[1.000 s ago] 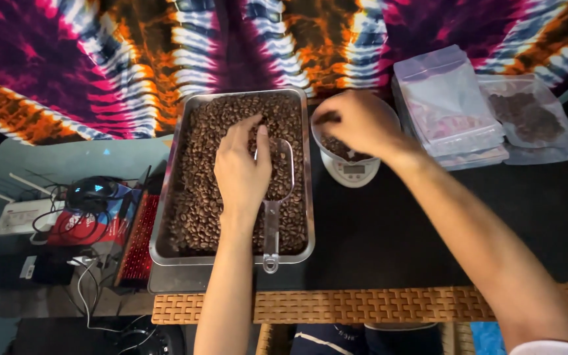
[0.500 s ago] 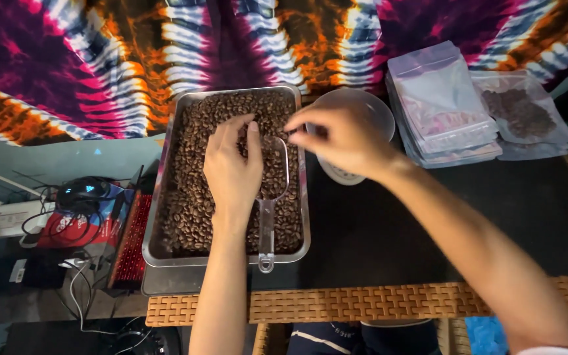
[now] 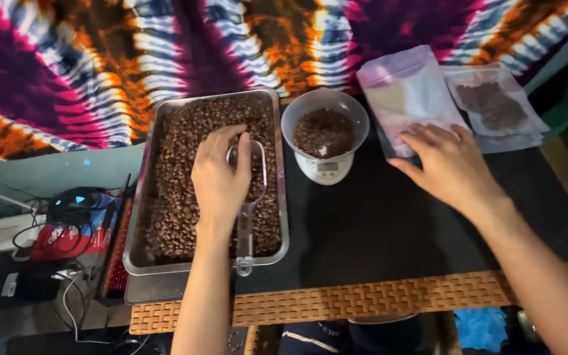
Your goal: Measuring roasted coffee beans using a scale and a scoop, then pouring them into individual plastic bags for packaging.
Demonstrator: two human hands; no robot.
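Black bench [image 3: 376,223], tie-dye cloth [image 3: 100,66] behind. Steel tray [image 3: 141,256] of coffee beans [image 3: 179,171] at left. Right of tray, bowl [image 3: 325,105] of beans on scale [image 3: 327,169]. Pouches [image 3: 402,92] stacked farther right. Left hand [image 3: 221,181] loosely curled over clear scoop [image 3: 246,197] in tray. Right hand [image 3: 451,164] open, fingertips on pouches.

One flat silver metal tray [image 3: 141,260], full of brown coffee beans [image 3: 179,171], too many to count. One clear plastic scoop [image 3: 247,197]. One round clear bowl [image 3: 325,105] on one small white scale [image 3: 324,171]. Stack of clear zip bags [image 3: 402,89], maybe several. One filled bag [image 3: 492,105]. Two bare hands: left hand [image 3: 219,181], right hand [image 3: 450,164].
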